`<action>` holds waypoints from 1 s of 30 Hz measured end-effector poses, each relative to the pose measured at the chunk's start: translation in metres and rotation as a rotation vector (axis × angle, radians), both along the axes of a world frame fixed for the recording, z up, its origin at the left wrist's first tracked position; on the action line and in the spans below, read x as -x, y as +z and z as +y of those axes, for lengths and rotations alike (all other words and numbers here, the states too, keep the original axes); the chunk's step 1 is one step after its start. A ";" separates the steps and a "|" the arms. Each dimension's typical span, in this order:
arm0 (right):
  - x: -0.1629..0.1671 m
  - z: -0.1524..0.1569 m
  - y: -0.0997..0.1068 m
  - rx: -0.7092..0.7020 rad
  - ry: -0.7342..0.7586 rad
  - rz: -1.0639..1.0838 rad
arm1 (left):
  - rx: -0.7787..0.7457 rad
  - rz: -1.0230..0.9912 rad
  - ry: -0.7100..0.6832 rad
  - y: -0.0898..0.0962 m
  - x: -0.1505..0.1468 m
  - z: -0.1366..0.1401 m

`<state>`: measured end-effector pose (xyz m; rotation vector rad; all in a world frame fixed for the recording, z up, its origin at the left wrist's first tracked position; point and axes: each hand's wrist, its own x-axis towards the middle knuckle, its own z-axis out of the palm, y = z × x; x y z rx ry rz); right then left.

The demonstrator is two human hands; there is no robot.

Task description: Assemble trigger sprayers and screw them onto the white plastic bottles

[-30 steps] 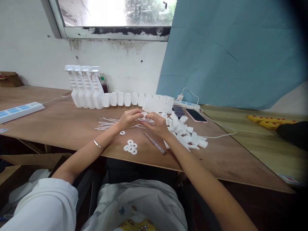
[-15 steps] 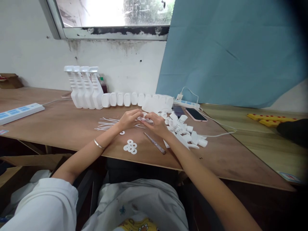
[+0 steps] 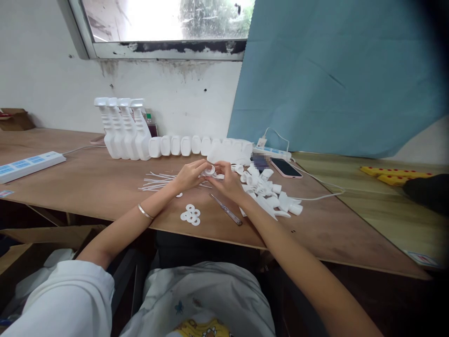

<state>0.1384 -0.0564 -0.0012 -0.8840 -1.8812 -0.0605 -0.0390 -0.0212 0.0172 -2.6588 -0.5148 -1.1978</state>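
Note:
My left hand point(image 3: 191, 175) and my right hand point(image 3: 227, 181) meet over the table, both closed around a white spray head point(image 3: 209, 172). Its round, open collar faces up between my fingers; the rest is largely covered. Thin white dip tubes point(image 3: 154, 181) lie beneath and left of my left hand. Several flat white washers point(image 3: 190, 215) form a small heap nearer the table's front edge, and one single washer point(image 3: 179, 194) lies by my left wrist. A clear-handled screwdriver point(image 3: 226, 209) rests below my right hand. Right of that hand is a pile of white spray head parts point(image 3: 261, 185).
Upright white spray bottles point(image 3: 128, 131) stand at the back left. A row of lying white bottles point(image 3: 185, 145) runs along the wall. A phone point(image 3: 286, 167), a cable point(image 3: 317, 198) and a power strip point(image 3: 271, 152) are at right; another power strip point(image 3: 33, 165) is at left.
The spray head has been turned between my fingers, so its round collar now shows more clearly. My right fingers have lifted and bent slightly. The things on the table have stayed put.

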 end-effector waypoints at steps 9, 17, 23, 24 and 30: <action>0.004 -0.004 0.004 0.113 -0.004 0.046 | 0.038 0.064 0.012 -0.002 0.000 0.001; 0.012 -0.004 0.005 0.623 0.109 0.315 | 0.686 0.079 -0.062 0.024 0.026 0.010; 0.008 -0.021 0.028 1.044 0.442 0.191 | 0.899 0.562 0.270 0.035 0.055 0.026; 0.008 -0.022 0.030 1.031 0.450 0.102 | 0.868 0.593 0.319 0.035 0.057 0.027; 0.004 -0.014 0.025 0.792 0.226 -0.204 | 0.764 0.654 0.589 0.034 0.060 0.029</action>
